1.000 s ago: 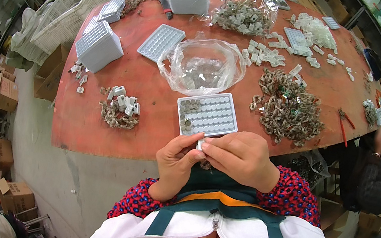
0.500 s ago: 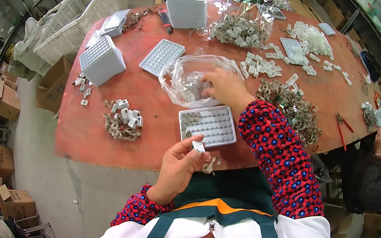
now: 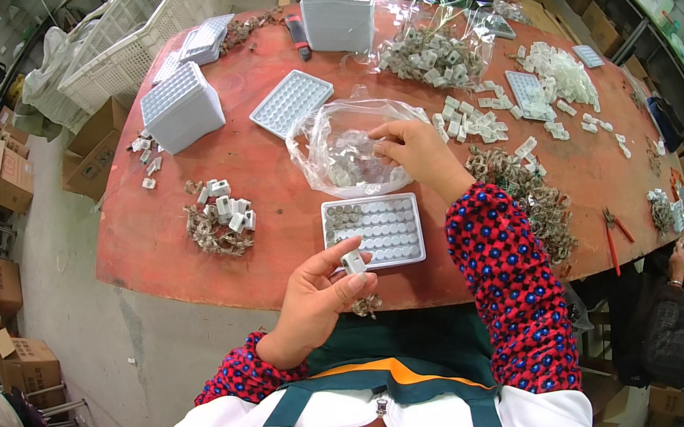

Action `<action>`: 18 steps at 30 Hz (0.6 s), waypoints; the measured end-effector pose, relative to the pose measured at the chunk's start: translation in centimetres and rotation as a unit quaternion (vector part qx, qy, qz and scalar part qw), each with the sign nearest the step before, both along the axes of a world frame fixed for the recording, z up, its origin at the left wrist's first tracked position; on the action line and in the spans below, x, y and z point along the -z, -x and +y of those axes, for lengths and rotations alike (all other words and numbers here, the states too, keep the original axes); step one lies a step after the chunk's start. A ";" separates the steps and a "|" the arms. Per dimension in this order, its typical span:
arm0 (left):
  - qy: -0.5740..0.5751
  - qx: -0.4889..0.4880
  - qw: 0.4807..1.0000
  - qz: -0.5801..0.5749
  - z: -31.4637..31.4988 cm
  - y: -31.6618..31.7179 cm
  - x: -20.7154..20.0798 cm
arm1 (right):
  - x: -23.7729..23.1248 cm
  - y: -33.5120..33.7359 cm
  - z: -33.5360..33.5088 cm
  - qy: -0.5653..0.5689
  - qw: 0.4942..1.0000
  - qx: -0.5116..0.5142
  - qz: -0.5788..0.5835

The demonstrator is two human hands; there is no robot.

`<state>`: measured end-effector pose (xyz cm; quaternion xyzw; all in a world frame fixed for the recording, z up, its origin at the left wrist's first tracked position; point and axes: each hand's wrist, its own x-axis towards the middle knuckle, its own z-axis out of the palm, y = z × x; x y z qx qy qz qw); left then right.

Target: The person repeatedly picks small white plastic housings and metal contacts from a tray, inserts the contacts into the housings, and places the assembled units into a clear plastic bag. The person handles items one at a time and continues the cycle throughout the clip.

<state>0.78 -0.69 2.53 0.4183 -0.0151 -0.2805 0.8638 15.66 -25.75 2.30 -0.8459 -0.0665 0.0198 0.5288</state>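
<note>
My left hand [image 3: 313, 298] pinches a small white plastic block [image 3: 353, 262] between thumb and fingers, with a tangle of brownish wire [image 3: 366, 305] hanging beside it. Just beyond, a white tray [image 3: 412, 256] with rows of round pockets lies on the table, small greyish pieces in its left pockets. My right hand [image 3: 410, 148] is over the right side of a see-through plastic bag [image 3: 313, 169], which holds small glassy parts [image 3: 350, 154]. Its fingertips are drawn together, and whatever is in them cannot be made out.
Left of the tray lies a pile of white blocks with wires [image 3: 223, 217]. Stacked white trays [image 3: 184, 110] stand farther left. A large wire heap [image 3: 531, 203] sits to the right, red-handled pliers [image 3: 613, 237] beyond it. Another person's hand [image 3: 682, 258] is at the right edge.
My right hand has shifted a little right and out of the bag's middle. The white block in my left hand has turned, showing more of its side.
</note>
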 end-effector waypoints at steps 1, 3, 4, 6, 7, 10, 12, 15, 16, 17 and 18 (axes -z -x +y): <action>-0.013 0.000 1.000 -0.002 0.0 0.0 -0.1 | -0.1 0.0 -0.1 -0.011 1.000 -0.003 0.005; -0.013 -0.006 1.000 0.002 -0.1 -0.1 -0.2 | -0.2 0.0 -0.1 -0.042 0.999 -0.008 0.017; -0.009 -0.013 1.000 0.005 -0.1 -0.1 -0.2 | -0.3 0.0 -0.1 -0.061 0.998 -0.011 0.024; -0.011 -0.011 1.000 -0.001 -0.2 -0.1 -0.2 | -0.4 0.1 -0.1 -0.103 0.994 -0.005 0.041; -0.008 -0.017 1.000 -0.002 -0.2 -0.1 -0.2 | -0.5 0.1 -0.1 -0.125 0.991 0.003 0.049; 0.024 -0.021 0.999 0.014 -0.2 -0.3 -0.3 | -0.7 0.2 -0.3 -0.112 0.993 0.009 0.044; 0.074 -0.033 0.996 0.036 -0.3 -0.5 -0.3 | -0.7 0.3 -0.4 -0.093 0.995 0.013 0.028; 0.077 -0.044 0.995 0.037 -0.4 -0.6 -0.3 | -0.7 0.3 -0.4 -0.106 0.994 0.025 0.014; 0.075 -0.049 0.995 0.030 -0.4 -0.6 -0.3 | -0.6 0.2 -0.4 -0.120 0.992 0.030 0.016; 0.068 -0.048 0.996 0.033 -0.3 -0.7 -0.3 | -0.6 0.2 -0.4 -0.130 0.991 0.037 0.023; 0.069 -0.049 0.996 0.035 -0.3 -0.7 -0.3 | -0.5 0.3 -0.5 -0.118 0.992 0.033 0.015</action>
